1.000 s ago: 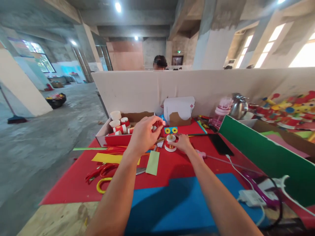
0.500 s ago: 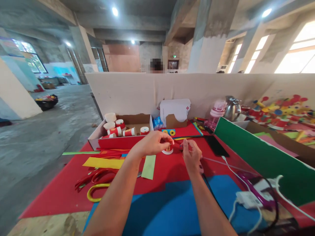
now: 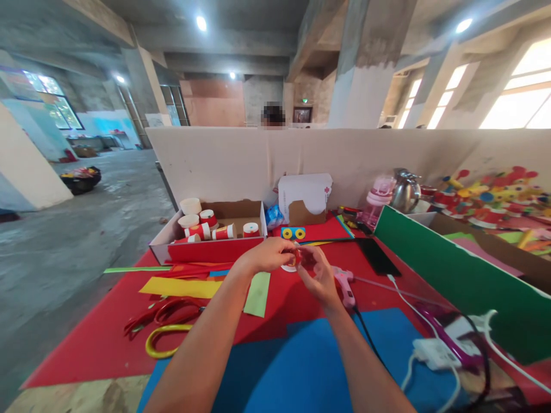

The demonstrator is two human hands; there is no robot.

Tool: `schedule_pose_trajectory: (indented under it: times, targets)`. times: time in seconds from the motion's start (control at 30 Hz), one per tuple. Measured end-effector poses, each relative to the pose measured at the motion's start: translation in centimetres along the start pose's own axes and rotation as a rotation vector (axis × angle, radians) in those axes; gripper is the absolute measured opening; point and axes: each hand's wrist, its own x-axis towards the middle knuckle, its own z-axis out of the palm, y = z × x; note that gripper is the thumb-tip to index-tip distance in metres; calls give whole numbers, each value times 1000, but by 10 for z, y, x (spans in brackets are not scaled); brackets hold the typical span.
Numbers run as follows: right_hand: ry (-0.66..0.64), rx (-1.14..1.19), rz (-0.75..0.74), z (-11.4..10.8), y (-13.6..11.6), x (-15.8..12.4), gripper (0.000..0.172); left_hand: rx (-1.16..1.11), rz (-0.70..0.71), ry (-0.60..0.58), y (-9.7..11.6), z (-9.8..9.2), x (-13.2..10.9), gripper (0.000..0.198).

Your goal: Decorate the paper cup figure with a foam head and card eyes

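On the red mat a small red-and-white paper cup stands between my hands. My left hand curls over its left side, fingers closed on its upper part. From the right, my right hand reaches the cup with thumb and fingers apart, fingertips at its edge. A pink glue gun lies just right of my right hand. Behind the cup is a blue strip with two yellow rings. Left of the hands lie a pale green strip and a yellow strip.
An open box with several paper cups stands back left. Scissors with yellow handles lie front left. On the right are a phone, white cables, a green-sided box, a pink bottle and a metal jug. A person's head shows beyond the partition.
My right hand has moved left and up to the cup, uncovering the glue gun. The left hand has come down slightly around the cup.
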Motion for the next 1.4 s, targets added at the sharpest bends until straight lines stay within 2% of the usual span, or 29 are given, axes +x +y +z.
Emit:
schedule_pose_trajectory:
  times: [0.1, 0.17, 0.3, 0.43, 0.53, 0.63, 0.73, 0.8, 0.87, 1.0, 1.17, 1.4]
  targets:
    - [27, -85, -27, -1, 0, 0, 22, -27, -19, 2, 2, 0, -1, 16]
    - [69, -64, -18, -1, 1, 1, 18, -71, -34, 10, 3, 0, -2, 15]
    - [107, 184, 99, 2, 4, 3, 20, -184, -59, 65, 4, -2, -4, 18]
    - [130, 378, 194, 5, 2, 5, 22, -215, -12, 74, 1, -3, -5, 16]
    - [155, 460, 259, 5, -2, 5, 23, -193, 8, 80, 1, -4, -5, 27]
    - [123, 550, 364, 3, -7, 5, 26, -140, 18, 126, 6, -3, -6, 39]
    - [56, 610, 443, 2, -9, 5, 29, -117, 54, 140, 11, -2, -7, 27]
    - [31, 625, 444, 2, -10, 5, 28, -126, 58, 140, 13, -2, -7, 13]
    - [24, 628, 408, 3, -10, 5, 28, -144, 48, 143, 13, -2, -7, 8]
    - [51, 605, 327, 3, -9, 5, 38, -190, 26, 149, 9, 0, -5, 9]
    - [50, 553, 318, 3, -7, 5, 27, -260, -20, 137, 5, 4, -3, 10]
    - [135, 543, 340, -1, -3, 7, 28, -195, 39, 119, 0, 2, -2, 20]
